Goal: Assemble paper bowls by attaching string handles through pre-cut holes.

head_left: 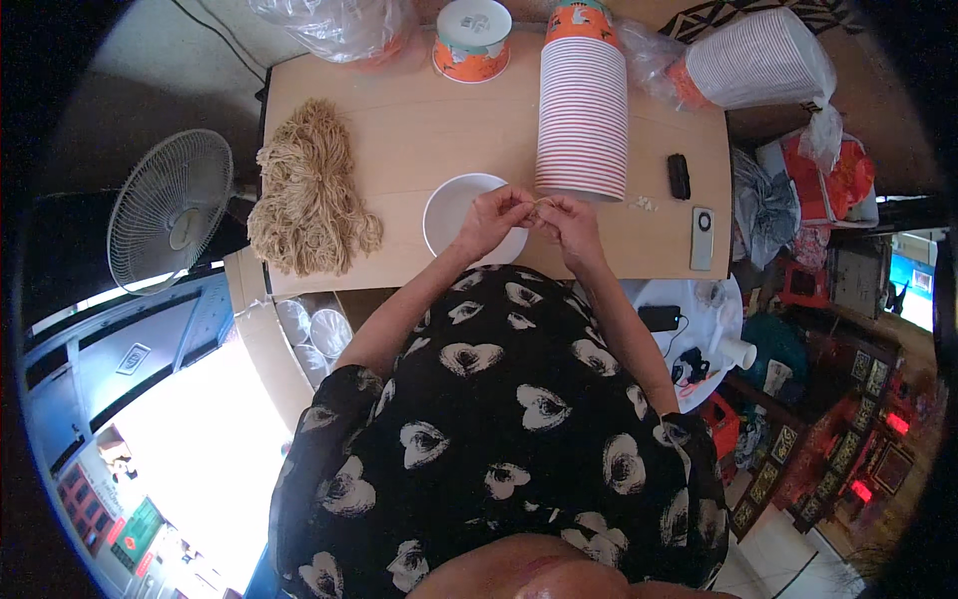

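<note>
My left hand (pixel 491 222) and my right hand (pixel 571 230) meet above the near edge of the table, fingertips pinched close together. Between them runs a short bit of thin tan cord (pixel 540 203), gripped from both sides; most of it is hidden by the fingers. Just under and left of my left hand stands a white paper bowl (pixel 436 222), its inside facing up. A long nested stack of paper bowls (pixel 582 120) with red-striped rims lies beyond my right hand. At the left of the table is a thick bundle of tan cords (pixel 312 195).
An upside-down orange paper bowl (pixel 472 55) stands at the back, beside a plastic bag (pixel 339 25). More bagged bowls (pixel 758 60) lie back right. A black case (pixel 679 177), a phone (pixel 703 240) and small pale bits (pixel 644 204) are at the right. A fan (pixel 172 215) stands left.
</note>
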Available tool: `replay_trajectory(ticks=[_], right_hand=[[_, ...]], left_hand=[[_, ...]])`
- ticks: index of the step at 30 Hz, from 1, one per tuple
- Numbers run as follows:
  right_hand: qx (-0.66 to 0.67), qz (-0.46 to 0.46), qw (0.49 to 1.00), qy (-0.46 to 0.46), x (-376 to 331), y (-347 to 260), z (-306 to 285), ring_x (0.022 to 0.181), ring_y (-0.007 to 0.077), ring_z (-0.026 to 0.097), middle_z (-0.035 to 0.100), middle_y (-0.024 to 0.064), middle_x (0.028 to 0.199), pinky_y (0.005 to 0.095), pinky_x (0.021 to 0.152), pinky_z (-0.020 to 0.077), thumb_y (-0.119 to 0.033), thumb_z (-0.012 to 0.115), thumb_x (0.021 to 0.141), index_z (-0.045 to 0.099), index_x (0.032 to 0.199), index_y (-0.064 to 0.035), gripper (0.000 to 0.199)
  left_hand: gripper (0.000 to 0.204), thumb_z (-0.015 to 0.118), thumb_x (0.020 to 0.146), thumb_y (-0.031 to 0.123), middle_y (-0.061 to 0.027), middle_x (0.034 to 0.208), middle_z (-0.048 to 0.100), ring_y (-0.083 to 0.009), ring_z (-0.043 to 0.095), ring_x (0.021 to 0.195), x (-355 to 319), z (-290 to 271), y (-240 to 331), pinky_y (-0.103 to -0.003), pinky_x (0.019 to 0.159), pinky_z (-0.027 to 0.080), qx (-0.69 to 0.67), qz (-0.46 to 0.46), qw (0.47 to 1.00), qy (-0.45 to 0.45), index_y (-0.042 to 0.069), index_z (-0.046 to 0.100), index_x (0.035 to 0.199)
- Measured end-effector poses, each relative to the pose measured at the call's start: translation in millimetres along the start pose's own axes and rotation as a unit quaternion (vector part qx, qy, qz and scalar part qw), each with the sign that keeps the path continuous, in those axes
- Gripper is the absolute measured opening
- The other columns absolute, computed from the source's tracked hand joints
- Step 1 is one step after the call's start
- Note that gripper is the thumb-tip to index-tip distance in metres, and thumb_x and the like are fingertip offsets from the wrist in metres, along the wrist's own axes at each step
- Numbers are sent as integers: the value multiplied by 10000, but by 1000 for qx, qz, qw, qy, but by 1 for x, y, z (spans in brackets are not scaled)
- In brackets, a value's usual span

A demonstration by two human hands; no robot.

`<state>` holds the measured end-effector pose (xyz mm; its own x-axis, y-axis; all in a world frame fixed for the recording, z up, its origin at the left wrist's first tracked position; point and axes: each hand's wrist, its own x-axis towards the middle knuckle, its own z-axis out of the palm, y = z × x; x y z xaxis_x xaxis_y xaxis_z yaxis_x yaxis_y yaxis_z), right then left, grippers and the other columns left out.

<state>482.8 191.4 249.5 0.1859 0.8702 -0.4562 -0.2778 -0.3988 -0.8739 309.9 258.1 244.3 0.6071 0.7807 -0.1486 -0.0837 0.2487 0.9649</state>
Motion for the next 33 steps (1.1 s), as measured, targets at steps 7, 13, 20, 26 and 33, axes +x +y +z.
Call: replay_trajectory(ticks=[7, 13, 20, 26, 33], right_hand=[[70, 43, 996, -14, 0, 1, -3, 574, 57, 487, 639, -12, 786, 208, 501, 354, -163, 689, 942, 682, 984, -51, 120], [118, 31, 992, -40, -4, -7, 0, 539, 58, 459, 630, 6, 752, 212, 466, 326, -164, 670, 951, 666, 983, -36, 133], [131, 51, 989, -33, -3, -9, -2, 541, 64, 466, 631, 6, 753, 214, 473, 336, -191, 662, 962, 669, 971, -60, 132], [52, 33, 998, -18, -2, -8, -1, 547, 51, 477, 641, -5, 732, 210, 474, 337, -199, 660, 967, 688, 911, -69, 144], [26, -5, 1000, -11, 0, -4, -7, 526, 51, 460, 646, -2, 722, 211, 466, 322, -148, 647, 962, 692, 917, -54, 113]], left_hand=[[81, 586, 1009, 62, -63, 916, 683, -119, 667, 860, 1, 3, -12, -268, 791, 578, -89, -19, 996, 4, -13, 606, 1033], [67, 570, 1011, 53, -50, 918, 666, -122, 663, 869, 4, 1, -15, -280, 812, 580, -96, 0, 995, 3, 2, 589, 1050], [68, 570, 1013, 60, -47, 920, 669, -123, 668, 875, 5, 0, -14, -273, 808, 578, -82, -10, 997, 0, 5, 588, 1049], [79, 571, 1016, 67, -62, 935, 690, -123, 673, 884, 4, 0, -12, -267, 799, 576, -63, -11, 998, -18, 3, 592, 1057], [126, 577, 1020, 86, -61, 969, 692, -120, 665, 894, 2, 2, -8, -265, 803, 571, -89, -32, 996, -8, -2, 614, 1103]])
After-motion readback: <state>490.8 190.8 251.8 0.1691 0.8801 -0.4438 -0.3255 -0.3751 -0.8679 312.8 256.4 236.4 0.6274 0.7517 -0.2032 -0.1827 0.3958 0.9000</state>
